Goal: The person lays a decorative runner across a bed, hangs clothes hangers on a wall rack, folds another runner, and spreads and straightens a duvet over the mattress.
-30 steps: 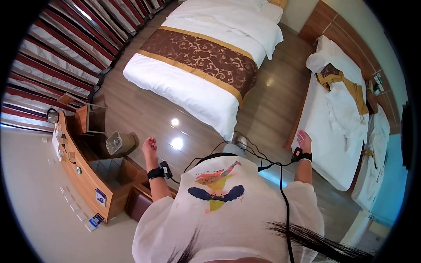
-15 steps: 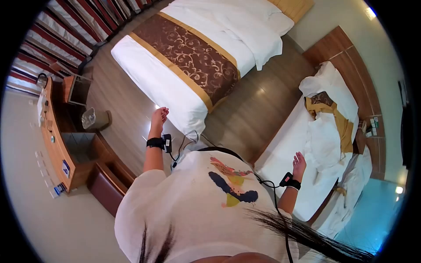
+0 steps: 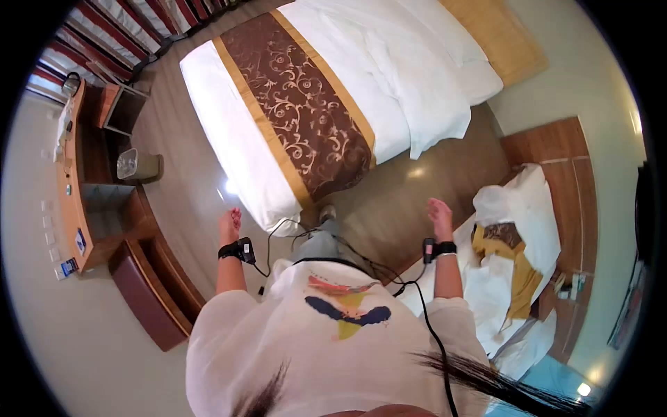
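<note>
Near the foot of the made bed, my left hand (image 3: 231, 225) hangs in the air with loosely bent fingers and nothing visible in it. On the other side of my body, my right hand (image 3: 439, 214) is raised over the floor, fingers apart from any object. The bed has white bedding (image 3: 253, 174) and a brown patterned bed runner (image 3: 299, 104) with gold borders. Each wrist wears a black strap with a small box, and cables (image 3: 431, 326) run from these along my body.
A second bed at right carries rumpled white bedding (image 3: 479, 285) and a bunched gold-and-brown runner (image 3: 526, 278). At left are a wooden desk (image 3: 75, 181), a waste bin (image 3: 142, 167) and a brown chair (image 3: 142, 299). Wooden floor (image 3: 187, 167) runs between the furniture.
My view has shifted toward the made bed, and a foot now shows below me. My right hand has moved forward and inward, away from over the second bed. My left hand stays low at the left.
</note>
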A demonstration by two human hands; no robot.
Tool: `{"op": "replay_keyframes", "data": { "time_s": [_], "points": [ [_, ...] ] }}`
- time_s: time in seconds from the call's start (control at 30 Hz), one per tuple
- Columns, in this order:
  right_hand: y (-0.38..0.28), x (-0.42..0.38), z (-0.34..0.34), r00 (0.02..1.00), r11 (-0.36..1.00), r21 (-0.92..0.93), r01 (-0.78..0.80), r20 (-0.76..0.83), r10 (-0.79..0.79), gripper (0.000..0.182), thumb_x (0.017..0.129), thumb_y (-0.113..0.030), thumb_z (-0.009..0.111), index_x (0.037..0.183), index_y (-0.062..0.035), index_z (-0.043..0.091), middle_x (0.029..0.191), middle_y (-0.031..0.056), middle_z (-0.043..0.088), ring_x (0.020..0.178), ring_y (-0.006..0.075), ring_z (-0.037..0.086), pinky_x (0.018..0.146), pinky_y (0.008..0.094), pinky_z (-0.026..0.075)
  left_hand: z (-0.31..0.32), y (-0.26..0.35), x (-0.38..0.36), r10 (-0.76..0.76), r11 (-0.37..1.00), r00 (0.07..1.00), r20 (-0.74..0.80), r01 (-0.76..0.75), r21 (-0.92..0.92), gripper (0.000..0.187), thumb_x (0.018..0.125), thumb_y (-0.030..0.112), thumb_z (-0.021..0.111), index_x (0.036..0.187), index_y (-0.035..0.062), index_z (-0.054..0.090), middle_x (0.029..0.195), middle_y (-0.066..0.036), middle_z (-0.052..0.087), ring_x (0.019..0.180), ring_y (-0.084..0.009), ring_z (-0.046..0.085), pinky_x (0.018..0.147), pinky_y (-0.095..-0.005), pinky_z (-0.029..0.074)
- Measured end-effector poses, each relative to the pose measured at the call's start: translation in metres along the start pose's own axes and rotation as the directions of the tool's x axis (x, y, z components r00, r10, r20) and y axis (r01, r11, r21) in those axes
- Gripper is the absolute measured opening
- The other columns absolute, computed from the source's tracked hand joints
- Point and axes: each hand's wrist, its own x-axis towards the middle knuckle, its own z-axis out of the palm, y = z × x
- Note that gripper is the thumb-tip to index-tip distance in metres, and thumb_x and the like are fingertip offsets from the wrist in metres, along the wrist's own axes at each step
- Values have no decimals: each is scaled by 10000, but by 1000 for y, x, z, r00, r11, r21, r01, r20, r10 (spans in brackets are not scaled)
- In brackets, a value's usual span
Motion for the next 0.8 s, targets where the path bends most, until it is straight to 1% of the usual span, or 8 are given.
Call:
{"op": "replay_keyframes", "data": {
  "time_s": [0.13, 0.17, 0.23, 0.37, 0.6, 0.67, 0.73, 0.8],
  "points": [
    [34, 113, 48, 980, 974, -219, -60, 173, 99, 199, 770, -161, 432, 928, -68, 512, 879, 31, 539, 732, 125, 524, 597, 228, 384, 58, -44, 10, 86, 907, 993, 77, -110, 405, 150, 746, 126, 421, 759, 41, 544, 698, -47, 567, 642, -117, 556, 440, -182, 361],
    [48, 142, 61, 960, 963, -249, -103, 227, 161, 193, 769, -150, 431, 922, -66, 511, 882, 31, 535, 729, 125, 524, 580, 225, 385, 21, -101, 93, 243, 668, 917, 317, -395, 630, 190, 733, 129, 433, 890, 44, 497, 805, -58, 551, 711, -166, 545, 440, -198, 338],
    [67, 185, 85, 951, 938, -325, -117, 235, 200, 197, 768, -145, 428, 928, -60, 506, 897, 41, 527, 731, 137, 524, 564, 230, 389, 76, -99, 70, -59, 899, 998, 29, 40, 437, 235, 712, 181, 462, 899, 41, 490, 835, -58, 533, 724, -185, 541, 477, -233, 365],
    [114, 268, 125, 941, 862, -478, -169, 180, 285, 218, 749, -96, 432, 953, -36, 485, 923, 60, 512, 740, 175, 523, 532, 239, 402, 136, -125, 77, -58, 942, 986, -154, 105, 318, 291, 733, 176, 453, 989, 44, 413, 894, -48, 472, 724, -194, 548, 501, -238, 392],
    [177, 335, 133, 892, 494, -744, 450, 398, -213, 212, 705, -71, 471, 914, -34, 481, 830, 52, 529, 710, 156, 516, 542, 249, 396, 162, -199, 130, -18, 1000, 918, -396, 16, -9, 489, 715, 137, 506, 1079, 11, 204, 911, -150, 416, 634, -218, 531, 464, -276, 447],
    [163, 338, 135, 812, 721, -692, -37, 400, 425, 217, 674, -98, 534, 869, -21, 479, 749, 42, 524, 671, 154, 504, 562, 254, 396, 183, -187, 105, -1, 991, 904, -429, -56, -121, 442, 720, 137, 491, 1050, -1, 230, 882, -141, 424, 532, -181, 507, 430, -238, 403],
    [139, 327, 142, 705, 647, -740, -184, 359, 611, 141, 647, -88, 565, 742, 0, 507, 771, 111, 524, 690, 178, 509, 582, 282, 420, 161, -208, 115, 15, 984, 953, -303, -69, -167, 405, 737, 130, 472, 1039, -4, 239, 864, -131, 433, 590, -192, 533, 431, -233, 397],
    [155, 343, 131, 628, 624, -623, 472, 734, 258, 162, 694, -119, 546, 776, 12, 496, 815, 109, 503, 693, 173, 508, 521, 262, 423, 170, -205, 102, -17, 975, 938, -345, -61, -212, 286, 770, 139, 435, 999, 41, 294, 875, -93, 456, 672, -180, 540, 503, -227, 400]
  ]
}}
